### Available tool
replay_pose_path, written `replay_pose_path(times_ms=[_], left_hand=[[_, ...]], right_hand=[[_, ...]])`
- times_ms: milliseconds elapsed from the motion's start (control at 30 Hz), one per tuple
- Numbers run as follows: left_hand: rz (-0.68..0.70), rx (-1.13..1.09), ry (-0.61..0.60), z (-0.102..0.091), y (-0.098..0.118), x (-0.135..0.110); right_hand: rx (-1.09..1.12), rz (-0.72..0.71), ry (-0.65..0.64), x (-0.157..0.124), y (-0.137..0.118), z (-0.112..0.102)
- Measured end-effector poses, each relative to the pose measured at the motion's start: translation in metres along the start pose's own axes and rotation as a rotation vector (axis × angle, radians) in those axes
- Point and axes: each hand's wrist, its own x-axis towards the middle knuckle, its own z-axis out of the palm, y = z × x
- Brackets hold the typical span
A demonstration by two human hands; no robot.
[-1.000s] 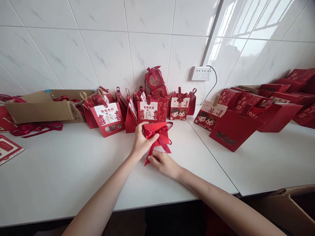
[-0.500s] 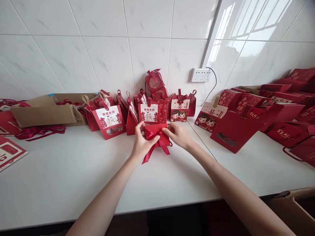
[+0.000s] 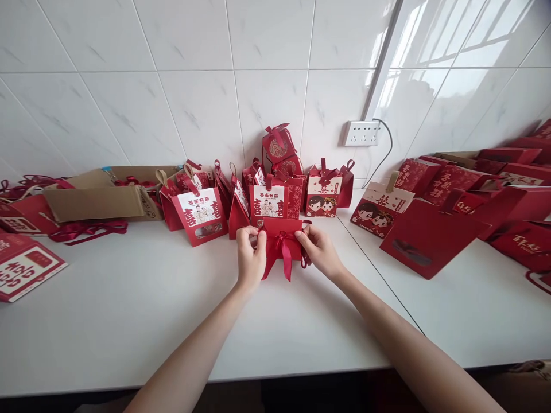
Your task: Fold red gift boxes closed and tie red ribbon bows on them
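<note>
A small red gift box [image 3: 283, 225] stands on the white table between my hands, with a red ribbon [image 3: 284, 258] knotted across its front and its tails hanging down. At the box's left edge, my left hand [image 3: 252, 258] is closed, its thumb and fingers pinching the ribbon. My right hand [image 3: 319, 250] pinches the ribbon at the right edge. The ribbon loops are mostly covered by my fingers. A dark red cord [image 3: 306, 261] shows beside the box, under my right hand. Just behind stands a red gift bag [image 3: 269, 202] with a white printed label.
Several red gift bags [image 3: 202, 215] stand along the tiled wall. An open cardboard box [image 3: 92, 203] with red ribbons is at the left. A large red bag [image 3: 433, 238] leans at the right before a pile of others. A power strip [image 3: 361, 133] is on the wall.
My hands have moved apart to the two edges of the box, and the bow between them looks drawn tighter. The view has shifted slightly left.
</note>
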Motion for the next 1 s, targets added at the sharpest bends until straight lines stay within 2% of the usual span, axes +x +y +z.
replay_pose_path(times_ms=[167, 500, 667, 833, 1000], left_hand=[[-0.077, 0.022, -0.030, -0.002, 0.000, 0.002], [-0.167, 0.057, -0.215, -0.013, 0.017, 0.001], [-0.095, 0.110, -0.257, -0.014, 0.018, 0.001], [0.019, 0.134, -0.246, -0.015, 0.017, -0.001], [0.031, 0.103, -0.210, -0.012, 0.013, -0.004]], right_hand=[[0.038, -0.018, 0.035, -0.002, 0.006, -0.002], [0.044, -0.056, -0.035, -0.011, 0.002, -0.005], [0.072, -0.075, -0.088, -0.012, 0.003, -0.007], [0.062, -0.071, -0.046, -0.010, 0.005, -0.006], [0.105, -0.025, -0.010, -0.011, 0.001, -0.006]])
